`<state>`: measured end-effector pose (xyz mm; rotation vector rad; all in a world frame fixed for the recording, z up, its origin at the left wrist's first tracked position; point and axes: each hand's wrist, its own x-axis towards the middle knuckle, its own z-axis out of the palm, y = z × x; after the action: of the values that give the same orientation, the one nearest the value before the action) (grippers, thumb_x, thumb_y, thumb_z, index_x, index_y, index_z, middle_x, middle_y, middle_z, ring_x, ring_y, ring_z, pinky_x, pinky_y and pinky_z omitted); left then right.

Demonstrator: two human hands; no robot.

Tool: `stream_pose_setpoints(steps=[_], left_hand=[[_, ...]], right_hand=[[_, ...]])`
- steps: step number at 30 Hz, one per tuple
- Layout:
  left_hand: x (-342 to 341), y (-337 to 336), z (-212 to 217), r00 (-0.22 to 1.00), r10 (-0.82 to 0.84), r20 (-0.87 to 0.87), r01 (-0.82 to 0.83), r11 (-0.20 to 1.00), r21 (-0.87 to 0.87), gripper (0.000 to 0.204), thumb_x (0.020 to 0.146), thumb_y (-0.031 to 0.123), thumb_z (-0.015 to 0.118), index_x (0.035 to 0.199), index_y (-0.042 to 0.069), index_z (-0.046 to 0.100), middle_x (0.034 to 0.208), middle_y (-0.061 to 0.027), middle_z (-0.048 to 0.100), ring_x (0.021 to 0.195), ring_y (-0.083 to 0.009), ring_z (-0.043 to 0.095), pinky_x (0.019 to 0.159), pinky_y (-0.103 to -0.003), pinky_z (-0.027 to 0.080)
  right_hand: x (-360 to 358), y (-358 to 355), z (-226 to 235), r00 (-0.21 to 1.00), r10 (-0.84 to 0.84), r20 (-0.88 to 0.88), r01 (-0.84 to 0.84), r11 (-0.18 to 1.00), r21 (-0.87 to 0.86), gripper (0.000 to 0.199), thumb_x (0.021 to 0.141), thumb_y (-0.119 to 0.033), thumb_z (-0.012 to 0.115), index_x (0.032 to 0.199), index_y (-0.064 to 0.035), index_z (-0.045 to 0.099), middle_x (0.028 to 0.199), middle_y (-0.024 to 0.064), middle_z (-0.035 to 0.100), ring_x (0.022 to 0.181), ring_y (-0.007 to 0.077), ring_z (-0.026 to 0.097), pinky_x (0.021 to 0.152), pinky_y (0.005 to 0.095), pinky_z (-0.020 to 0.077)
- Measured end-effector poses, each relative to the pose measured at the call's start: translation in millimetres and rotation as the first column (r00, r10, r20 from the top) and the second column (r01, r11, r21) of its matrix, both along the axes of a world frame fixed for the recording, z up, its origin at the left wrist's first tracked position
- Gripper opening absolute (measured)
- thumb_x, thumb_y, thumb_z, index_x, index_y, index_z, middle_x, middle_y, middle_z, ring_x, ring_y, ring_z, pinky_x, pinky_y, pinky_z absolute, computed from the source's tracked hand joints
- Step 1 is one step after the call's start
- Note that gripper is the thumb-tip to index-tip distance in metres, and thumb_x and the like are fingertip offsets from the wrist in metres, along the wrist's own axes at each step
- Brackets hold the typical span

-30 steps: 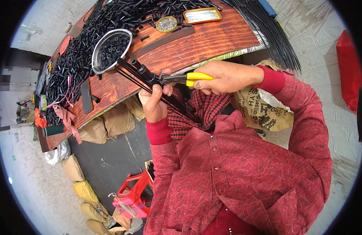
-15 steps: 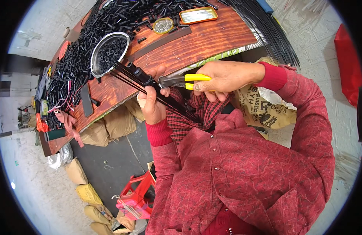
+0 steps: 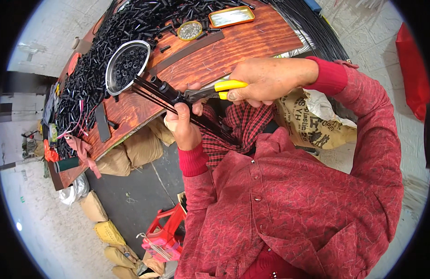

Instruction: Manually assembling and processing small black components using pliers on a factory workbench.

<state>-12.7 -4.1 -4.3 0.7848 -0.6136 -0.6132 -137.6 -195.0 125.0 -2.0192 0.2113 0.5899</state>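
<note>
My left hand point(image 3: 186, 124) is closed around what looks like a black umbrella frame, a bundle of thin black rods point(image 3: 152, 96) with a black tubular fitting point(image 3: 164, 89) at its upper end. The rods slant down from the table edge toward my lap. In my right hand point(image 3: 261, 80) are pliers with yellow handles point(image 3: 230, 85). Their dark jaws point(image 3: 196, 95) reach the fitting beside my left fingers. Exactly what the jaws grip there is hidden by the fingers. A metal bowl point(image 3: 111, 87) of small black rings stands just beyond the rod ends.
Black tubular parts point(image 3: 80, 88) are heaped along the far and left side of the wooden table point(image 3: 266, 39). On it are a round dish point(image 3: 190, 30) of small metal pieces and a tray point(image 3: 231, 17) of thin pins. A printed sack point(image 3: 298, 123) stands right, a red stool point(image 3: 166, 228) lower left.
The pliers and my right hand have shifted slightly left, and the jaws sit closer against the fitting. The whole view has shifted a little.
</note>
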Motion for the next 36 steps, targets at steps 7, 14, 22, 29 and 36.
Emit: stream_pose_setpoints(steps=[7,14,22,29,36], left_hand=[[-5.9,-5.9,-3.1,0.989,0.128,0.072,-0.133,0.989,0.06,0.046,0.099,0.033,0.06,0.129,-0.001,0.052,0.119,-0.0207,0.065,0.071,-0.0108,0.05,0.063,-0.025,0.042],[14.7,-11.2,-6.2,0.992,0.123,0.008,-0.123,0.992,0.036,0.047,0.1,0.032,0.058,0.132,-0.001,0.05,0.128,-0.022,0.06,0.069,-0.0098,0.049,0.063,-0.024,0.042],[26.3,12.3,-37.9,0.967,0.243,0.071,-0.253,0.947,0.198,0.036,0.103,0.038,0.051,0.098,0.002,0.052,0.078,-0.0108,0.061,0.063,-0.0156,0.054,0.057,-0.028,0.044],[-22.4,-12.2,-38.7,0.99,0.024,0.142,-0.051,0.98,0.194,0.026,0.104,0.023,0.048,0.11,-0.001,0.055,0.068,-0.0003,0.051,0.057,-0.0068,0.044,0.051,-0.023,0.034],[-28.1,-15.5,49.5,0.885,0.158,0.438,-0.298,0.915,0.272,0.022,0.102,0.021,0.05,0.096,0.001,0.057,0.068,-0.0014,0.051,0.058,-0.0115,0.047,0.053,-0.027,0.04]], right_hand=[[7.5,2.7,0.0,0.988,0.1,0.115,-0.07,0.967,-0.245,0.033,0.096,-0.028,0.058,0.085,0.0028,0.063,0.061,0.0165,0.06,0.053,0.0296,0.061,0.053,0.0418,0.0475],[11.6,14.8,-34.3,0.901,0.142,0.409,0.058,0.897,-0.438,0.028,0.093,-0.025,0.06,0.092,0.0019,0.064,0.067,0.021,0.063,0.058,0.0361,0.063,0.055,0.0442,0.0497],[6.8,-17.6,-56.9,0.947,-0.167,0.273,0.185,0.982,-0.044,0.027,0.097,-0.032,0.057,0.094,-0.0048,0.061,0.064,0.005,0.06,0.049,0.0171,0.059,0.049,0.0324,0.0479],[7.6,-74.5,-145.1,0.783,0.085,0.616,0.502,0.499,-0.707,0.04,0.08,-0.03,0.076,0.109,-0.0068,0.06,0.092,0.0128,0.063,0.082,0.0327,0.064,0.073,0.0438,0.0515],[4.0,-47.0,-132.2,0.494,0.222,0.841,0.637,0.566,-0.523,0.028,0.078,-0.015,0.072,0.103,-0.0067,0.062,0.1,0.0116,0.064,0.088,0.0337,0.063,0.075,0.0422,0.051]])
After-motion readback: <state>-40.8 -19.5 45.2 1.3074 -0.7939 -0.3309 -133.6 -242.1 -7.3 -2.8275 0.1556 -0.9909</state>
